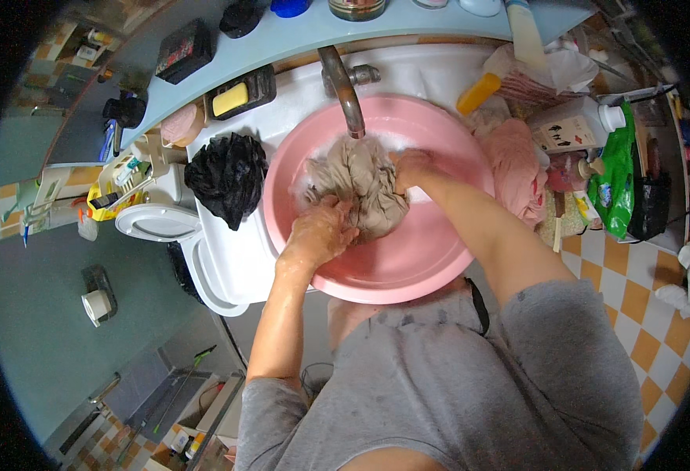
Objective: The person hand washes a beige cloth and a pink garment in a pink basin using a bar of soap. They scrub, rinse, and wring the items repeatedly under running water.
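One cloth (375, 177), bunched in basin (439, 239) under tap (345, 93). Left hand (320, 233) half-curled against near-left edge; right hand (414, 169) at right, fingers partly hidden. Cannot tell from here if either grips. Knead low, turning often.

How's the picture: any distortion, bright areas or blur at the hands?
Head view: fisheye bends the blue shelf into an arc, with black corners; the white sink top looks brightest; the left hand and beige cloth in the pink basin look reasonably sharp.
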Demonstrator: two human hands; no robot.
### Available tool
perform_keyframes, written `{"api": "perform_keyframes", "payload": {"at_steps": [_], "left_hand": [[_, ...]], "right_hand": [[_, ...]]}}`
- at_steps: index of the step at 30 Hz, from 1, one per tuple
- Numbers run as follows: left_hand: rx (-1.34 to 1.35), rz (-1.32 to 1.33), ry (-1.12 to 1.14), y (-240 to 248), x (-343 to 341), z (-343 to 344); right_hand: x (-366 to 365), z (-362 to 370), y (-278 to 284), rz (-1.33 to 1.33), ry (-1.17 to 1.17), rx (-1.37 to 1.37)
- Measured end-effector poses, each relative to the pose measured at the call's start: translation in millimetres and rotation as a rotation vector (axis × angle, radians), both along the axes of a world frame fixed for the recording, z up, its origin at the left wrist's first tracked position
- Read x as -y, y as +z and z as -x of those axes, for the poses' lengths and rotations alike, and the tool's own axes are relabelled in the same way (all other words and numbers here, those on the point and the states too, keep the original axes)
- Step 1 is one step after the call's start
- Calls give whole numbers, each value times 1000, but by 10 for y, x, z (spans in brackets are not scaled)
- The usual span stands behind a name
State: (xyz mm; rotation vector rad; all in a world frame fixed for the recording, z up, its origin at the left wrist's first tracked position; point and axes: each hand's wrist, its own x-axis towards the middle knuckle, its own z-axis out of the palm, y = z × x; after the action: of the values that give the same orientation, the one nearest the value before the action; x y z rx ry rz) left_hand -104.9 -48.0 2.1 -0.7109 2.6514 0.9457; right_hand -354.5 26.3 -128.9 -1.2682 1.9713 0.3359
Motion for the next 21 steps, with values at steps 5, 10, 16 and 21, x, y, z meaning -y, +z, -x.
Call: {"api": "perform_keyframes", "payload": {"at_steps": [5,10,16,21], "left_hand": [[235,-90,-227,-1,54,91],[351,-45,-440,-224,65,244],[476,78,-489,-489,51,577],[503,220,-580,-889,122,892]], "right_hand": [[-91,-19,-169,-87,257,-30],[-199,-53,81,-378,309,143],[-421,-204,831,-765,258,373],[-639,-306,530,-553,353,470]]}}
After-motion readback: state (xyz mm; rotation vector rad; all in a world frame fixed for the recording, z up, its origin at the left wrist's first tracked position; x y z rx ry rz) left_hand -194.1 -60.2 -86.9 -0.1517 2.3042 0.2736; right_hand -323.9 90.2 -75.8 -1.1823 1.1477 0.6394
